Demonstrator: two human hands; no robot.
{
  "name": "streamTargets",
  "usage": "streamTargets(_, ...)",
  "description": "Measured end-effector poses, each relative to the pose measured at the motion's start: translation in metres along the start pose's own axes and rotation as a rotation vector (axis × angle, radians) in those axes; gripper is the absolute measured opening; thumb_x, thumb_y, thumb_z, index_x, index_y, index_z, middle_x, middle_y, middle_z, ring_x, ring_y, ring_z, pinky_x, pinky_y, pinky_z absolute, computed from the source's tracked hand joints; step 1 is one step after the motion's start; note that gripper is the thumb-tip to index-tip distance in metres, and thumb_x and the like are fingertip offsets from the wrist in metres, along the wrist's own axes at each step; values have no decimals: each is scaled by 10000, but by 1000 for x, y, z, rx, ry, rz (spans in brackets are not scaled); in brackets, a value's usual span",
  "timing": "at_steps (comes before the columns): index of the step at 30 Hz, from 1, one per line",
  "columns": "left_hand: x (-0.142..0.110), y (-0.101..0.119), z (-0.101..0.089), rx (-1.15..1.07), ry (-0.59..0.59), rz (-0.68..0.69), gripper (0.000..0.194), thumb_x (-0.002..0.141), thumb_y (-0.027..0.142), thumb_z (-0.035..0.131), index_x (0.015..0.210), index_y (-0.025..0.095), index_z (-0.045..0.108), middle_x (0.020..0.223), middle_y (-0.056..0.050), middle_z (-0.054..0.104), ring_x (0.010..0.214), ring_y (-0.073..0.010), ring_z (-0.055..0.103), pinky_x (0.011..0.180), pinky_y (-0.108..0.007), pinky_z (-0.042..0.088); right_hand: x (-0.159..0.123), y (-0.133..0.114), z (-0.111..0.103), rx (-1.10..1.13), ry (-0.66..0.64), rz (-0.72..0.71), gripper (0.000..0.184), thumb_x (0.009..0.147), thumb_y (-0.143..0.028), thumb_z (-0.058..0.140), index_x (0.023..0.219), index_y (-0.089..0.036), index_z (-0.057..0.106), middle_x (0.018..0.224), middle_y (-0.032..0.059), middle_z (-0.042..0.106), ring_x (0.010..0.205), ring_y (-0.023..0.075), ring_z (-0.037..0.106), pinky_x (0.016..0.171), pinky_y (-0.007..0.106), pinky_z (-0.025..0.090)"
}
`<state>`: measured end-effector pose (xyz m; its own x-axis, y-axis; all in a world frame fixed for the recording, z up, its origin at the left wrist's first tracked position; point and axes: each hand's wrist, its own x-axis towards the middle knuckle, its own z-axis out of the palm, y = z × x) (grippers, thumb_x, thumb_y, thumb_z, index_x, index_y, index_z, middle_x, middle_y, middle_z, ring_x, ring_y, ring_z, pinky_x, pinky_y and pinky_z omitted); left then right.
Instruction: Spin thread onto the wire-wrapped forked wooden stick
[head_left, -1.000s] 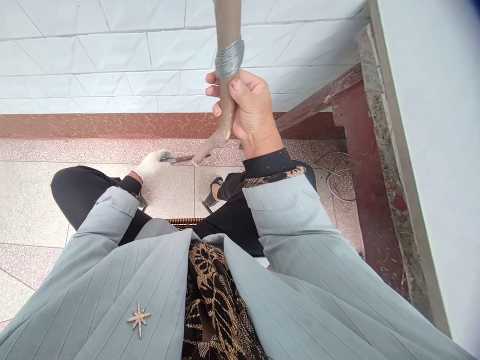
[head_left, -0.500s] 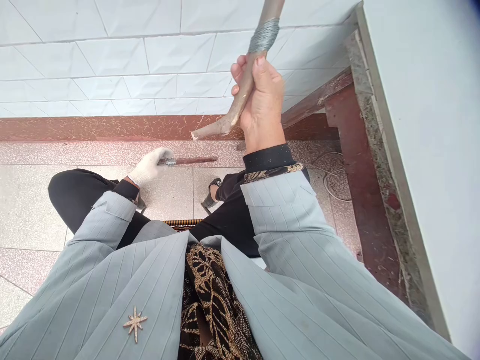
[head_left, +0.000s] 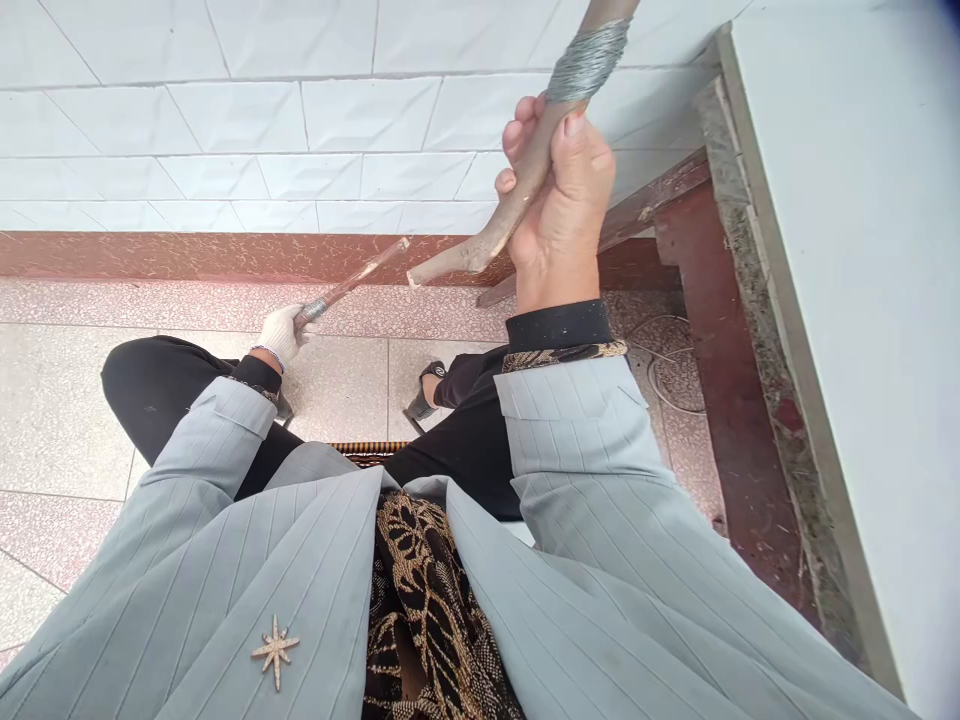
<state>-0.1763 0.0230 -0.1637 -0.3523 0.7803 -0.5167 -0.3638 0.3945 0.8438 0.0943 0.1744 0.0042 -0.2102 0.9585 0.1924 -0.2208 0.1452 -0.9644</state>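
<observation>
While the gloved left hand (head_left: 280,334) has its fingers curled round the near end of a slim brown rod (head_left: 364,273), a short wire wrap (head_left: 315,309) already sits on it just beyond the grip. The rod's tip points up toward the crooked lower end of a thicker stick (head_left: 487,245), with a gap showing between them. The bare right hand (head_left: 566,205) holds this stick, thumb along its side, right below a neat wire band (head_left: 589,60). Both windings look done; what work is left cannot be told, as the stick's top is out of view.

Below lies a speckled floor (head_left: 67,400), meeting a red skirting (head_left: 150,255) under a white tiled wall (head_left: 225,120); rightward come a loose cable (head_left: 679,408), worn red woodwork (head_left: 750,400) and a pale panel (head_left: 840,250).
</observation>
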Motion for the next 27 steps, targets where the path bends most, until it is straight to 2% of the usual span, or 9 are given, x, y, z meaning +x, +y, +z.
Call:
streamTargets(3,1,-2,-3,-103,73,-3,112,953,244,551,852,206,520,628,36,539,396,-35,322,397,-202,225,11,13,-12,84,93,-101,110,1053,-316,495,1115,-292,583,1487,96,687,1353,195,619,939,332,580)
streamTargets(8,1,-1,-14,-47,-89,142,211,956,426,651,937,219,616,579,71,486,368,-42,244,374,-219,230,21,16,-28,206,257,-114,149,1071,-313,430,1038,-300,575,1469,112,688,1356,204,643,909,321,591)
streamTargets(10,7,-5,-20,56,-134,122,257,874,434,749,944,202,660,577,62,522,360,-43,299,355,-217,227,20,11,-37,185,190,-117,162,1070,-310,471,1046,-313,631,1445,72,709,1337,172,639,871,276,591)
streamTargets(13,20,-16,-30,313,-96,48,194,780,317,802,874,173,712,528,42,535,343,-58,357,353,-211,229,14,6,-45,247,66,-64,211,1075,-243,518,1002,-249,716,1282,89,755,1094,119,683,687,197,538)
streamTargets(17,29,-31,-39,544,34,-26,112,691,181,790,740,189,689,484,26,528,397,-118,486,465,-236,402,-2,16,-27,230,-170,69,73,942,-245,731,919,-187,769,1053,83,758,930,132,660,579,218,459)
streamTargets(20,29,-30,-38,550,72,24,207,615,112,764,795,189,698,656,-51,676,695,-227,712,711,-326,567,-19,36,6,121,-436,264,140,871,-301,820,971,-207,794,1100,82,786,915,163,682,604,257,501)
streamTargets(23,26,-11,-20,508,84,157,394,629,99,709,1012,187,722,1033,-119,776,1152,-261,719,1050,-377,538,-36,56,40,-52,-649,430,93,880,-289,817,909,-213,770,949,40,786,715,123,630,566,245,495)
streamTargets(24,24,-1,-11,467,46,234,448,651,111,688,1089,200,715,1135,-109,773,1226,-235,689,1117,-364,504,-40,60,49,-100,-702,467,94,885,-283,816,902,-206,764,888,28,774,652,107,588,557,240,490)
streamTargets(27,13,33,16,234,-407,422,424,718,203,743,1138,177,699,1123,-114,757,1096,-235,710,1067,-389,537,-40,61,64,-115,-731,469,120,882,-284,826,930,-191,766,840,19,759,615,94,555,553,232,491)
